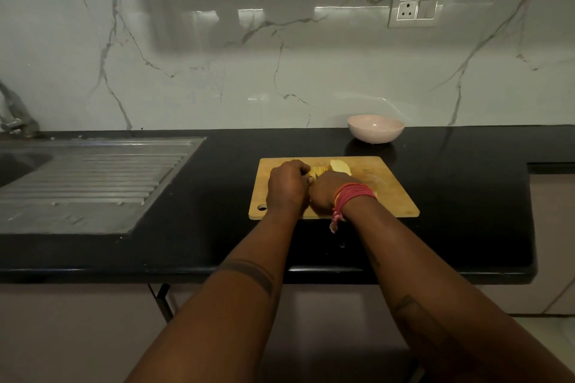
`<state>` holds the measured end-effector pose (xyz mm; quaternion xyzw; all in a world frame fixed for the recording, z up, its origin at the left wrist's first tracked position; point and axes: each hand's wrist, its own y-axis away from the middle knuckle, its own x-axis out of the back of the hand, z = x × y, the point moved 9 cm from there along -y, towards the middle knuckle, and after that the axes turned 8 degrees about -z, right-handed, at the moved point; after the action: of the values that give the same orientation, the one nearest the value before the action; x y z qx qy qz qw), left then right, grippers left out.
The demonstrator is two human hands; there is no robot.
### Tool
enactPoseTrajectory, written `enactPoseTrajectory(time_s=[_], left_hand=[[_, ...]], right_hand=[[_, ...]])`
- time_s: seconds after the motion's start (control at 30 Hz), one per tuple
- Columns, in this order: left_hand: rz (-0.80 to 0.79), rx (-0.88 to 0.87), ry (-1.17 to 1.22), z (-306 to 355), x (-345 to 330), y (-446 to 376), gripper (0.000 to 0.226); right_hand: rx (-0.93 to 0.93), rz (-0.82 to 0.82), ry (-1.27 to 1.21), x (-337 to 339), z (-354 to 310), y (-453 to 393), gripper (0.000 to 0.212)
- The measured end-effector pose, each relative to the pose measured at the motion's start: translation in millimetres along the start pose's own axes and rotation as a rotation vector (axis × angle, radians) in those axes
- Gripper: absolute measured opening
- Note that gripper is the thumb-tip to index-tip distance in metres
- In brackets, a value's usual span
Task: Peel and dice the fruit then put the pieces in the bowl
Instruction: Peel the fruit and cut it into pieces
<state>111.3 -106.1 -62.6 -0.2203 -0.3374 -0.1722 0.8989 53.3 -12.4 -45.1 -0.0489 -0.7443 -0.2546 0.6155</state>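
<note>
Both my hands sit close together on the cutting board (389, 193): the left hand (287, 186) curls over the pale sliced fruit (320, 169), while the right hand (326, 193) is closed on something I cannot make out, probably a knife. With the fingers this near the cut and the light dim, a slip could nick them or scatter pieces short of the empty pink bowl (376, 129), which stands behind the board.

A black counter (186, 246) ran under a white marbled wall (217, 71). A steel sink (18, 162) with a ribbed draining board (93, 183) was set into the counter's left part, and a tap (15, 118) stood at the far left edge. A socket and switch plate (416, 12) sat high on the wall at right.
</note>
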Motion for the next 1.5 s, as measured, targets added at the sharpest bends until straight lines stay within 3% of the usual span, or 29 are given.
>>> enactPoseTrajectory(time_s=[0.1, 0.2, 0.47, 0.7, 0.9, 1.2, 1.5], left_hand=[[0.004, 0.007, 0.004, -1.0, -0.5, -1.6, 0.027], [0.007, 0.024, 0.023, -3.3, -1.5, -1.6, 0.027], [0.013, 0.031, 0.016, 0.5, -0.1, 1.6, 0.027], [-0.001, 0.046, 0.021, -1.8, 0.2, 0.1, 0.029], [-0.01, 0.039, 0.016, -1.9, -0.9, 0.2, 0.031], [0.005, -0.021, -0.005, 1.4, 0.4, 0.4, 0.027], [0.019, -0.037, -0.028, 2.1, -0.5, -0.4, 0.027]], right_hand=[[0.04, -0.027, -0.006, -1.5, -1.4, 2.3, 0.027], [-0.011, -0.015, -0.104, -5.8, 10.0, 9.8, 0.018], [-0.093, -0.023, -0.209, -21.8, 34.1, 31.4, 0.024], [-0.058, 0.075, -0.251, 0.5, 33.9, 42.3, 0.02], [-0.038, 0.079, -0.23, 8.0, 19.9, 28.8, 0.035], [-0.001, 0.091, -0.254, 10.0, 10.6, 5.0, 0.031], [0.078, 0.016, -0.086, 6.4, -1.5, 7.6, 0.026]])
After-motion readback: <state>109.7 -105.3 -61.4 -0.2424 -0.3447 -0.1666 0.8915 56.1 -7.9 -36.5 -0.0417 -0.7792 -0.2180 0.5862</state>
